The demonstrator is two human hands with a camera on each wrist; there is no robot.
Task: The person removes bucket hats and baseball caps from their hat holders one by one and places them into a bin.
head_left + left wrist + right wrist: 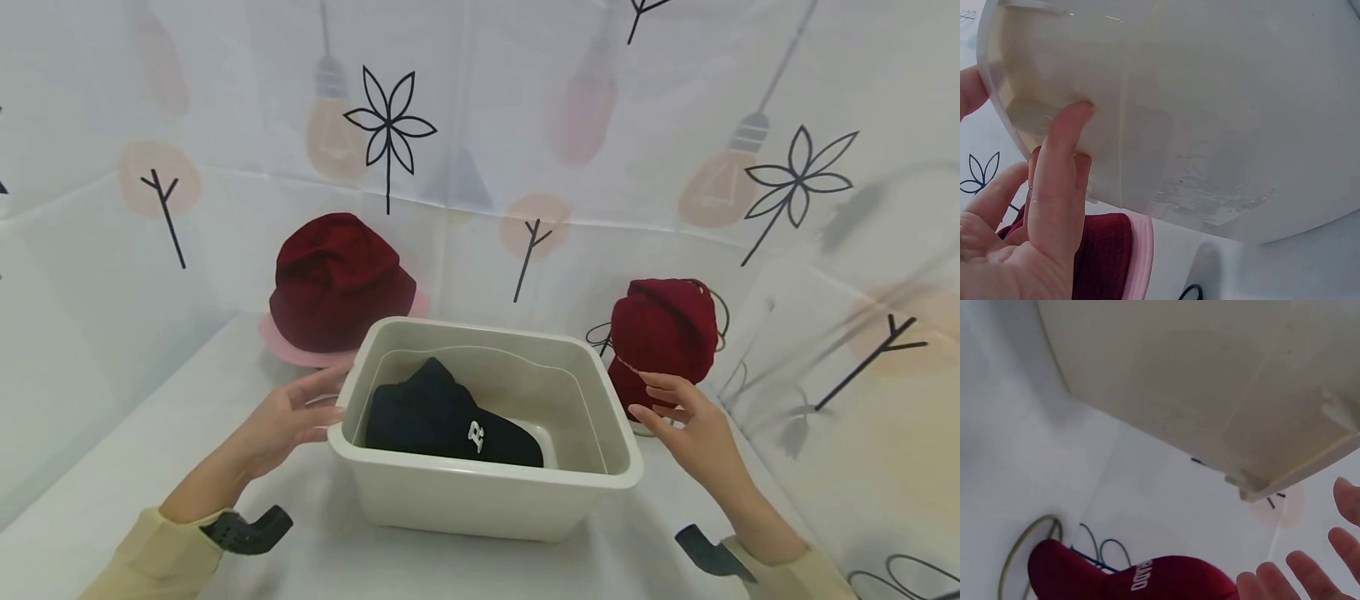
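Observation:
A cream plastic bin (pixel 480 500) stands on the white table, with a black cap (pixel 431 412) bearing a white letter lying inside it. My left hand (pixel 288 421) is at the bin's left end, its fairly straight fingers touching the outer wall just below the rim; the left wrist view shows those fingers (pixel 1063 134) against the bin wall (pixel 1210 112). Off the bin's right end, my right hand (pixel 693 429) is held up with its fingers spread and holds nothing. Behind that hand in the head view is a red cap (pixel 663 333); white lettering shows on it in the right wrist view.
At the back left, a dark red bucket hat (pixel 337 283) sits over a pink brim (pixel 296 350). Thin cords (pixel 722 308) loop around the red cap. A white printed cloth (pixel 465 108) hangs behind the table. More black cord (pixel 907 575) lies at the lower right.

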